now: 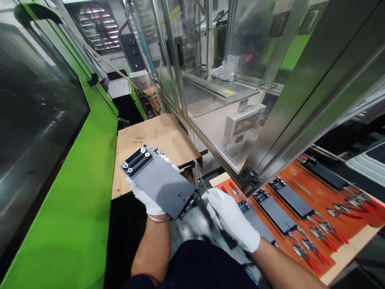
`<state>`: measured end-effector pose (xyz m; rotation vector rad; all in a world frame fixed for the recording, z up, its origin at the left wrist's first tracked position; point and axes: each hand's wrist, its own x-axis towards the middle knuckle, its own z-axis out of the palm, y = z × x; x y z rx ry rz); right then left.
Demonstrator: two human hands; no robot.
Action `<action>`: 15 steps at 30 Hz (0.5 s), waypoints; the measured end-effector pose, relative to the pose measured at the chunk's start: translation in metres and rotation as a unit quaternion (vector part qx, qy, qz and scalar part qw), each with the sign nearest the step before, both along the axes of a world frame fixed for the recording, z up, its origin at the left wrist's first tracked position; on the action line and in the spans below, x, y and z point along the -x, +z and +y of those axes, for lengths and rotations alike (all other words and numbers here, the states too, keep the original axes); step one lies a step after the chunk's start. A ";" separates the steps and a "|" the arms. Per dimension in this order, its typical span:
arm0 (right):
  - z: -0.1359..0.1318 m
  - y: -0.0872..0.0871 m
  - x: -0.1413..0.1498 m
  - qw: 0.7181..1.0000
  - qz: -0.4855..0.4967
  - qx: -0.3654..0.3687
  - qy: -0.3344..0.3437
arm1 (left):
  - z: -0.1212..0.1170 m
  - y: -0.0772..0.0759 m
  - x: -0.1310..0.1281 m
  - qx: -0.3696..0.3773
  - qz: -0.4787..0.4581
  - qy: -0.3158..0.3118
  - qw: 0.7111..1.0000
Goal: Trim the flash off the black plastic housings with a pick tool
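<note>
Green machine housing (pixel 58 199) on the left, and here's the left hand (pixel 147 201) gripping a grey clamped plate (pixel 159 181) above a cardboard sheet (pixel 154 139); the right hand (pixel 231 219) clenches a thin tool (pixel 204 187) near an orange clamp board (pixel 294 174), with a steel-framed glass panel (pixel 251 33) far off.

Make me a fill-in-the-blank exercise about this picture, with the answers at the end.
The left hand holding a grey plate and the right hand both wear ____ gloves. The thin metal tool is held in the ____ hand. The clamps on the orange board have ____ handles. The machine panel along the left side is ____.

Answers: white, right, red, green.
</note>
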<state>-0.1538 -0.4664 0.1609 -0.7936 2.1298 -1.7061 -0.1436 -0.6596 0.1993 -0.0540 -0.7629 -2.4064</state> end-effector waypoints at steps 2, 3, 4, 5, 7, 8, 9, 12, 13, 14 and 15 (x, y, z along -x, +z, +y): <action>0.003 0.003 0.003 0.999 0.026 -0.014 0.011 | 0.000 0.001 0.000 -0.006 -0.007 0.010 1.000; 0.004 0.005 0.004 0.998 0.049 -0.027 0.021 | 0.000 0.002 -0.001 -0.007 -0.012 0.017 1.000; 0.005 0.008 0.005 0.996 0.075 -0.042 0.031 | 0.000 0.002 -0.001 -0.007 -0.019 0.019 1.000; 0.006 0.010 0.006 0.993 0.099 -0.057 0.039 | 0.000 0.003 -0.001 -0.006 -0.025 0.017 1.000; 0.007 0.012 0.009 0.988 0.122 -0.080 0.056 | 0.002 0.006 -0.001 -0.005 -0.032 0.018 0.999; 0.008 0.012 0.010 0.986 0.128 -0.088 0.063 | 0.003 0.007 -0.001 -0.004 -0.034 0.018 0.999; 0.008 0.011 0.013 0.984 0.135 -0.095 0.067 | 0.003 0.008 0.000 -0.006 -0.035 0.018 0.999; 0.010 0.006 0.020 0.978 0.154 -0.117 0.075 | 0.003 0.006 0.002 -0.012 -0.030 0.006 0.999; 0.011 0.005 0.023 0.977 0.156 -0.121 0.079 | 0.003 0.005 0.002 -0.015 -0.028 -0.002 0.999; 0.012 0.004 0.024 0.977 0.156 -0.123 0.083 | 0.001 0.003 0.003 -0.020 -0.027 -0.010 0.999; 0.013 0.003 0.025 0.977 0.153 -0.120 0.086 | 0.000 0.000 0.003 -0.025 -0.027 -0.017 0.999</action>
